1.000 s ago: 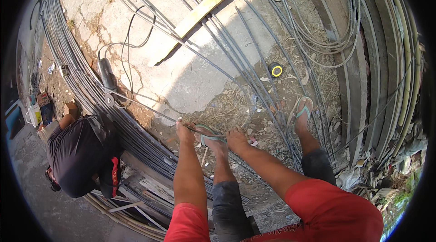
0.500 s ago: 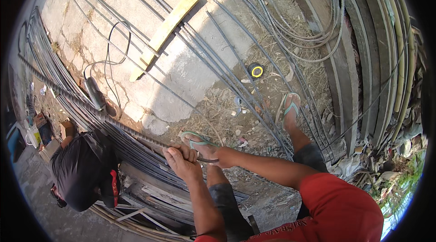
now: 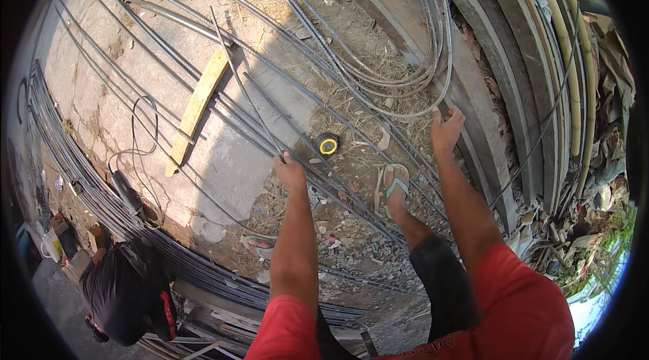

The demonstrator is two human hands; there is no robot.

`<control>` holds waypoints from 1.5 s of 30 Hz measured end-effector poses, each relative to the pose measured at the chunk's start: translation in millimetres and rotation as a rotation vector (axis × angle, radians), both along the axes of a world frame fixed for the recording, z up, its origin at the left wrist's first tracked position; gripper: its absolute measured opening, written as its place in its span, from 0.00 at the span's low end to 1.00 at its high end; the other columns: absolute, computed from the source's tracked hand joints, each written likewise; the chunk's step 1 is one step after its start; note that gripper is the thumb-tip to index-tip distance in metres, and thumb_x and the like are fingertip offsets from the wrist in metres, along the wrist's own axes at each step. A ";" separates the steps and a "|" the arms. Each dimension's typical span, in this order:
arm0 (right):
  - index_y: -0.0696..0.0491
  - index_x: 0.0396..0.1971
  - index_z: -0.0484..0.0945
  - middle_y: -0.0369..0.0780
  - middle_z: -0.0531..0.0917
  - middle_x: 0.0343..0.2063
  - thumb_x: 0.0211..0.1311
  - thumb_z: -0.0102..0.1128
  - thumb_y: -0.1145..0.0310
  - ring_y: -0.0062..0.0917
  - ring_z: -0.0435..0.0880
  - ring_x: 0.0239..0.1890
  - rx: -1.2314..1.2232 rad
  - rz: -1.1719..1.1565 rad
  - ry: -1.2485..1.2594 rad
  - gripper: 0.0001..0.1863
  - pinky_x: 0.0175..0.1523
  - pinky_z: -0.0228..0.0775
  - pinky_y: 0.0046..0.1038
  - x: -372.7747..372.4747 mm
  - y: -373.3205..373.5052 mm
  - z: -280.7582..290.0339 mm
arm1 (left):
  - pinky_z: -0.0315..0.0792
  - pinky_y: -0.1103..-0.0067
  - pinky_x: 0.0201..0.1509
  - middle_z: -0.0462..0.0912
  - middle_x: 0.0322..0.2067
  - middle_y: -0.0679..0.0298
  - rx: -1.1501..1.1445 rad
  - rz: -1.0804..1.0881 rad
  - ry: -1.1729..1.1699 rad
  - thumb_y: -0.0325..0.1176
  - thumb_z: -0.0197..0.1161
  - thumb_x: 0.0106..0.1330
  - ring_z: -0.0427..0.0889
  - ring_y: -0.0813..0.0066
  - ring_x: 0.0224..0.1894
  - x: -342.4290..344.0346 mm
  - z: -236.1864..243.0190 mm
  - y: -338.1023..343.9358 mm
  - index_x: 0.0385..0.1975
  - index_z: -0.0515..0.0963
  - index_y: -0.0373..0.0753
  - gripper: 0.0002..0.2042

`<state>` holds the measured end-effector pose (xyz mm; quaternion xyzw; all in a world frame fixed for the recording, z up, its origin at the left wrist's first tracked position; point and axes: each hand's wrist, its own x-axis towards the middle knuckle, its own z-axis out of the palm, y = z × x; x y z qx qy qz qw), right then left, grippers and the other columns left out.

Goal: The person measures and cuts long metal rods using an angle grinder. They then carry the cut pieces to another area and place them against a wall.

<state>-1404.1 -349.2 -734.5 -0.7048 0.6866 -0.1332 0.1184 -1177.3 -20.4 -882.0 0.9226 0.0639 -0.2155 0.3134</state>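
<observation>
Rebar rod [image 3: 236,73] leads forward from the left hand [image 3: 291,173], pinched on its near end; apart, beside looped rods [image 3: 433,56], the right hand [image 3: 447,131] has an unclear hold. Rod handling seems underway, next calling for steady grip.

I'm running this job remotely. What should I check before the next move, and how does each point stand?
1. Left hand on the thin bar: ok, at its near end.
2. Right hand gripping the coiled rods: cannot tell.
3. Tape measure clear of both hands: ok.
4. Co-worker apart from both hands: ok, at lower left.
5. Feet covered: not ok, open flip-flops.
</observation>
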 end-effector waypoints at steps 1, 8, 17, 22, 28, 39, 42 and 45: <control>0.59 0.54 0.73 0.51 0.80 0.47 0.64 0.69 0.58 0.47 0.80 0.52 0.129 0.060 -0.110 0.26 0.59 0.71 0.42 22.4 -27.4 8.4 | 0.71 0.59 0.55 0.82 0.44 0.44 0.040 0.022 0.003 0.37 0.60 0.73 0.79 0.43 0.48 5.8 -3.9 3.1 0.54 0.75 0.29 0.18; 0.58 0.48 0.75 0.54 0.85 0.44 0.64 0.66 0.55 0.50 0.84 0.50 0.332 0.050 0.275 0.23 0.55 0.75 0.48 102.7 -74.5 7.4 | 0.62 0.57 0.69 0.74 0.55 0.39 -0.039 -0.207 -0.004 0.33 0.69 0.62 0.69 0.39 0.61 -53.7 81.3 28.6 0.60 0.71 0.29 0.27; 0.57 0.36 0.67 0.45 0.70 0.22 0.62 0.62 0.67 0.44 0.70 0.26 0.304 0.501 -0.244 0.13 0.39 0.67 0.40 77.4 -50.5 123.7 | 0.75 0.63 0.54 0.86 0.44 0.50 0.009 -0.220 0.753 0.50 0.61 0.69 0.85 0.51 0.49 -165.5 254.0 162.1 0.48 0.83 0.39 0.20; 0.55 0.35 0.72 0.32 0.69 0.22 0.67 0.66 0.58 0.18 0.68 0.27 0.504 0.612 -0.594 0.16 0.34 0.61 0.24 137.8 26.1 305.5 | 0.75 0.64 0.53 0.87 0.41 0.51 -0.048 -0.294 0.796 0.51 0.60 0.70 0.85 0.53 0.47 -160.9 306.3 172.3 0.51 0.83 0.40 0.22; 0.53 0.31 0.73 0.26 0.62 0.17 0.76 0.57 0.54 0.10 0.59 0.21 0.493 0.566 -0.834 0.18 0.28 0.53 0.20 190.1 27.7 528.5 | 0.76 0.73 0.45 0.86 0.39 0.60 -0.456 -0.081 0.750 0.49 0.54 0.76 0.82 0.71 0.38 -67.7 401.2 51.9 0.53 0.81 0.39 0.20; 0.47 0.32 0.68 0.27 0.59 0.14 0.78 0.51 0.52 0.11 0.56 0.13 0.866 0.149 -1.054 0.16 0.17 0.46 0.20 88.9 147.4 689.1 | 0.77 0.67 0.43 0.81 0.48 0.58 -1.444 0.360 1.022 0.69 0.39 0.74 0.80 0.64 0.40 144.6 594.4 -85.1 0.62 0.70 0.41 0.37; 0.47 0.29 0.67 0.28 0.59 0.14 0.76 0.53 0.50 0.14 0.57 0.14 0.974 -0.029 -1.107 0.19 0.19 0.47 0.22 79.8 155.3 686.6 | 0.68 0.75 0.25 0.77 0.27 0.69 -1.345 0.339 0.922 0.65 0.44 0.75 0.70 0.74 0.21 148.8 540.2 -33.2 0.48 0.74 0.43 0.28; 0.46 0.23 0.65 0.29 0.58 0.14 0.74 0.54 0.48 0.16 0.55 0.15 0.752 -0.221 -0.926 0.22 0.21 0.46 0.25 78.6 137.5 683.9 | 0.50 0.79 0.17 0.60 0.16 0.76 -1.067 0.444 0.685 0.57 0.49 0.77 0.54 0.81 0.14 118.5 575.8 -67.2 0.33 0.72 0.45 0.21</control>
